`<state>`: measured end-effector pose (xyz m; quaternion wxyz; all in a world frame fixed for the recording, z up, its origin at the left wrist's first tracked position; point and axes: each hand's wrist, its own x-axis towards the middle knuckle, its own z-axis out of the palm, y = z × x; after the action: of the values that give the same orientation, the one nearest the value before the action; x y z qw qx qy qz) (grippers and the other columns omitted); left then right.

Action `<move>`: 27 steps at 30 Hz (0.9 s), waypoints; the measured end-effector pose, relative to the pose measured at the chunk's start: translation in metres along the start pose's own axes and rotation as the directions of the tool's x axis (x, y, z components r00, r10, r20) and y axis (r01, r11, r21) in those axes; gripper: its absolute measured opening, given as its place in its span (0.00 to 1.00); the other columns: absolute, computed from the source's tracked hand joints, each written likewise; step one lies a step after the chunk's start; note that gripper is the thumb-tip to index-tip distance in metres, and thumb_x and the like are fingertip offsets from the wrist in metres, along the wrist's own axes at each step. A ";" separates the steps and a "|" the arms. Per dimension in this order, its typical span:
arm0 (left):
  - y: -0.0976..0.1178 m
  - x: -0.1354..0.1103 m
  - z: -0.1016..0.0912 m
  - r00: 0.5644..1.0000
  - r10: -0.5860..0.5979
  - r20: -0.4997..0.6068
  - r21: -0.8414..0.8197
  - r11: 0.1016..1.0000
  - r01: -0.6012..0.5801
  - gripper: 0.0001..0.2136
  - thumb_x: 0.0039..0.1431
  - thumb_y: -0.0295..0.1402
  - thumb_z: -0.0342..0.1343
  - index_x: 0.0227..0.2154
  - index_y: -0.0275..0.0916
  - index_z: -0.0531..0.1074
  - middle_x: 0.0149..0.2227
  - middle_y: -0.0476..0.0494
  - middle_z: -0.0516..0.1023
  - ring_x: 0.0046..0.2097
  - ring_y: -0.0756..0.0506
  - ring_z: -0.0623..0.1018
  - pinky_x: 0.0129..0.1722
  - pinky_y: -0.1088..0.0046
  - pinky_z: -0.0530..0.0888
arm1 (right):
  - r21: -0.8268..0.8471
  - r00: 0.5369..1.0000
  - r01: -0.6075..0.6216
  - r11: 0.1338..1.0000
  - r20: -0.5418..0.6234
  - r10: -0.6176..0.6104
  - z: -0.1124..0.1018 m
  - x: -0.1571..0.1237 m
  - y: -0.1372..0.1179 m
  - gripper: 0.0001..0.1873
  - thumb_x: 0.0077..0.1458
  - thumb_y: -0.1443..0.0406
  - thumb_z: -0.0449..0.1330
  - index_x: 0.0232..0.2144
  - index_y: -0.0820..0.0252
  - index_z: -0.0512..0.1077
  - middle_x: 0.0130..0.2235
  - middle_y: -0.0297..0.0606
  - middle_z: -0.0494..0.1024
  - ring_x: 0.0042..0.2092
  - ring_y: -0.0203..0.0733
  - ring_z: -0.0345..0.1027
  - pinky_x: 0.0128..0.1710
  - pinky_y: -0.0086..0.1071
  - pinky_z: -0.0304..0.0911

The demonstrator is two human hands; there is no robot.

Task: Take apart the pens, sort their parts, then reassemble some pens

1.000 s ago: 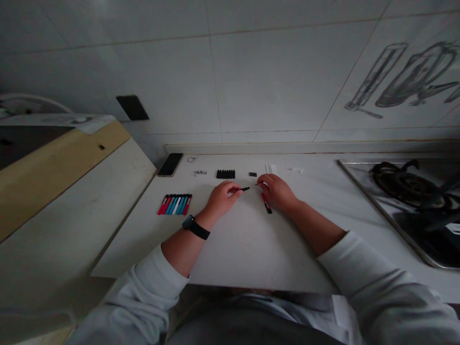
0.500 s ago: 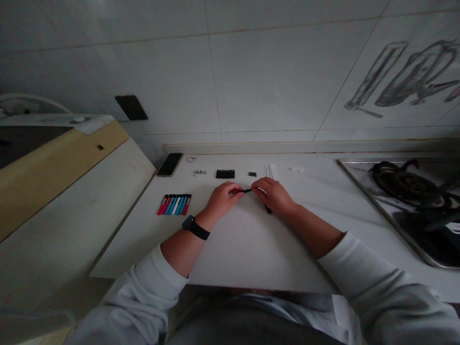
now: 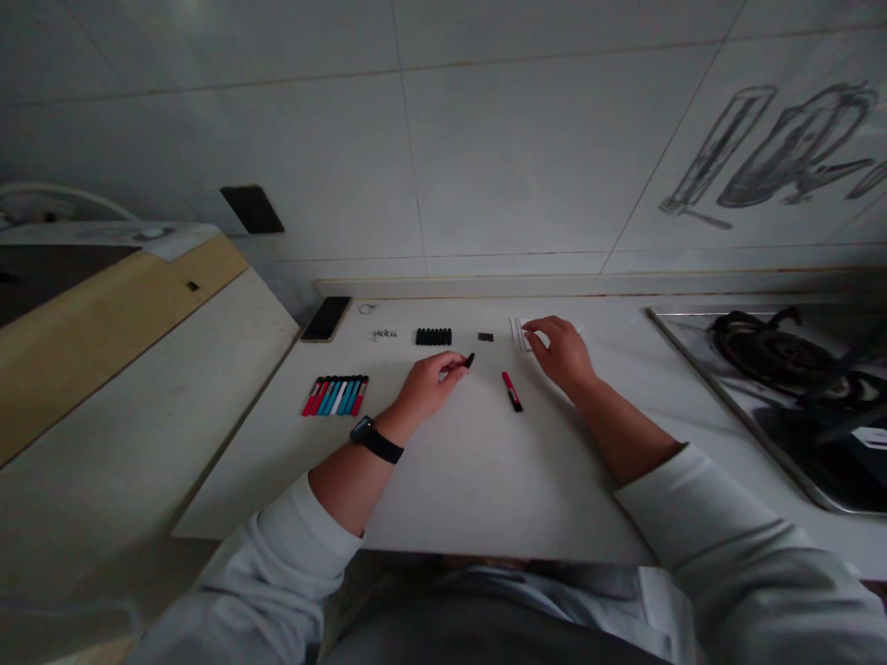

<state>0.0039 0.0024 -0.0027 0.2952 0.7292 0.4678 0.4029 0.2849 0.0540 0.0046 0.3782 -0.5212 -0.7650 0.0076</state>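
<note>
My left hand (image 3: 431, 380) is closed in a pinch on a small black pen part (image 3: 468, 361), held just above the white counter (image 3: 485, 462). My right hand (image 3: 560, 347) reaches to the back of the counter, its fingers resting on a row of white sticks (image 3: 518, 331); whether they grip one is hidden. A red and black pen (image 3: 511, 391) lies alone on the counter between the two hands. A row of black caps (image 3: 433, 336) and a small black piece (image 3: 486, 337) lie behind my left hand.
Several red, blue and white pens (image 3: 336, 395) lie side by side at the left. A phone (image 3: 327, 318) and small springs (image 3: 383, 334) sit at the back left. A gas hob (image 3: 796, 379) fills the right side. A wooden board (image 3: 103, 314) slopes at the left.
My right hand has left the black part and moved back and right to the white sticks, uncovering the red pen. The left hand keeps holding the black part.
</note>
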 end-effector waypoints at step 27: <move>0.005 -0.003 0.001 0.998 0.029 0.054 0.092 0.995 -0.034 0.06 0.63 0.33 0.60 0.41 0.41 0.78 0.40 0.45 0.84 0.41 0.46 0.82 0.44 0.68 0.77 | -0.308 0.953 0.047 0.950 0.297 0.050 0.012 -0.006 0.008 0.18 0.65 0.61 0.56 0.52 0.50 0.80 0.57 0.45 0.75 0.57 0.55 0.65 0.58 0.50 0.60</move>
<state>0.0060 -0.0022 0.0000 0.2669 0.7598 0.4665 0.3660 0.2846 0.0576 -0.0105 0.1700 -0.5677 -0.8048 -0.0335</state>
